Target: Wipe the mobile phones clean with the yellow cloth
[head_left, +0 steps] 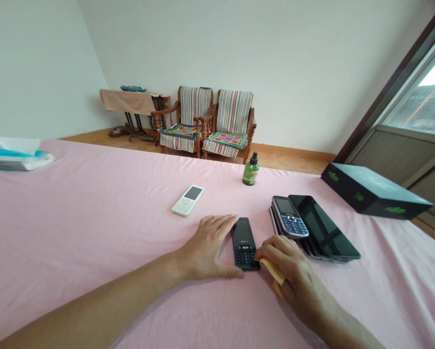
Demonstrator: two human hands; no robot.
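Note:
A dark keypad phone point(244, 237) lies face up on the pink tablecloth point(130, 228). My left hand point(212, 249) is open at its left side, fingertips by the top corner and thumb near the bottom edge. In my right hand point(288, 259) a yellow cloth point(273, 270) is bunched, and the fingers are at the phone's lower right edge by the keys. A white keypad phone point(188, 200) rests farther off to the left. To the right, another keypad phone point(290, 216) sits on a stack beside several dark flat smartphones or tablets point(324, 225).
A green spray bottle point(250, 169) stands near the table's far edge. At right is a black box point(373, 189) with green lettering; at far left, a tissue pack point(17, 154). Beyond the table are two wooden chairs point(226, 121) and a cloth-covered small table point(130, 101).

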